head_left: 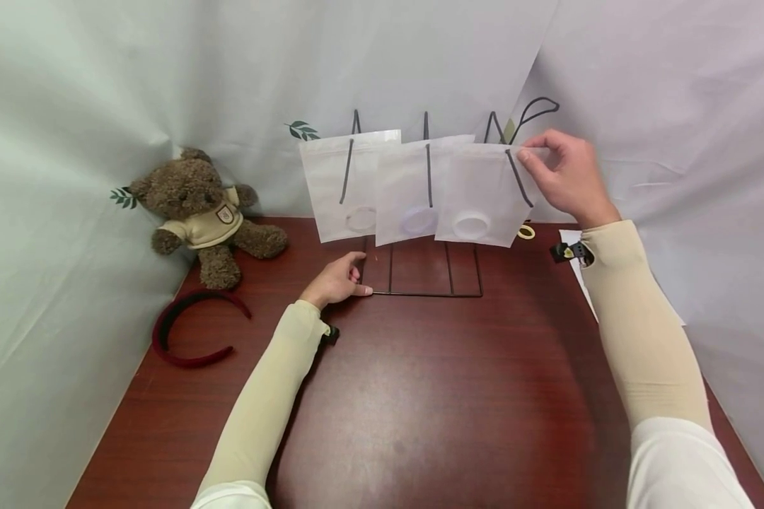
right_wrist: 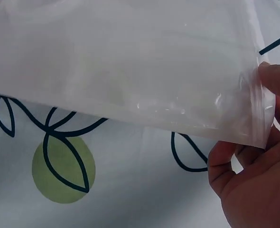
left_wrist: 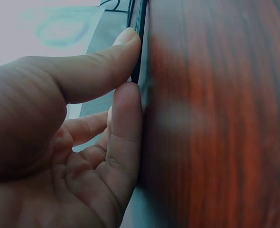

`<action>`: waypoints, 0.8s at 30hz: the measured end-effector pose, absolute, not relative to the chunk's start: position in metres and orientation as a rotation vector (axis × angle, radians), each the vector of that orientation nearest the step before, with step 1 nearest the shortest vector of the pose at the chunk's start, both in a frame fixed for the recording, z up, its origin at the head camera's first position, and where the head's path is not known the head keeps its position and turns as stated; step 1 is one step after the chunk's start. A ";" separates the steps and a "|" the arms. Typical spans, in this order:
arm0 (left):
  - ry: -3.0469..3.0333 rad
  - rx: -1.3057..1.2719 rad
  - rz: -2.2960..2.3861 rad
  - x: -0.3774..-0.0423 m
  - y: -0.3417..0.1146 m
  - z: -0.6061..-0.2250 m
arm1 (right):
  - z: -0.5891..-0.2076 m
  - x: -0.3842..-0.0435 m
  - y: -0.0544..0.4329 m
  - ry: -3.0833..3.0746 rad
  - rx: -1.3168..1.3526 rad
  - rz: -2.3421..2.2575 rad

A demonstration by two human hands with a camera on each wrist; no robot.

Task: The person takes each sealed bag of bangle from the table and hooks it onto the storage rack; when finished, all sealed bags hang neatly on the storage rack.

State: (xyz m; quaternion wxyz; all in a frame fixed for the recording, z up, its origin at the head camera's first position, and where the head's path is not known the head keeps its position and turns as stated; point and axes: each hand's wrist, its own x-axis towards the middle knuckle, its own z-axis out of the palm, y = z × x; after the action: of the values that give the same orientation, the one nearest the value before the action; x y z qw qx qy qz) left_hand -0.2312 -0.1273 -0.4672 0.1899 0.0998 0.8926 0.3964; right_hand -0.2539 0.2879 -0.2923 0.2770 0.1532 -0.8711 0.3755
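A black wire rack (head_left: 426, 295) stands on the table, its hooks rising at the back. My left hand (head_left: 339, 281) pinches the front-left corner of its base; in the left wrist view, thumb and forefinger meet at the dark bar (left_wrist: 141, 52). Three frosted zip bags hang side by side on the hooks: a left bag (head_left: 334, 177), a middle bag (head_left: 401, 177) and a right bag (head_left: 477, 177). Each has a ring-shaped thing low inside. My right hand (head_left: 571, 173) pinches the upper right corner of the right bag (right_wrist: 154, 66), by its zip edge.
A brown teddy bear (head_left: 213, 223) in a cream shirt sits at the back left. In front of it lies a dark red headband (head_left: 187, 362). A yellow ring (head_left: 527, 237) shows behind the right bag. White paper (head_left: 569, 240) lies beneath the right arm. Patterned curtains (head_left: 242, 85) surround the table.
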 end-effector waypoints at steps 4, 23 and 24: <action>2.508 0.277 1.117 -0.232 -0.127 -0.469 | -0.296 -0.252 0.294 -2.313 0.404 1.078; 2.504 0.280 1.113 -0.231 -0.127 -0.467 | -0.343 -0.241 0.373 -2.401 0.117 1.156; 2.501 0.280 1.115 -0.231 -0.127 -0.467 | -0.347 -0.241 0.378 -2.414 0.099 1.143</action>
State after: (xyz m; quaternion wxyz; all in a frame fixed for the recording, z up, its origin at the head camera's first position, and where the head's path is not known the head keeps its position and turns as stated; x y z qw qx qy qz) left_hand -0.2311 -0.1271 -0.4672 0.1931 0.0999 0.8915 0.3974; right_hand -0.2411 0.3780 -0.3472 0.2326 0.0361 -0.8785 0.4158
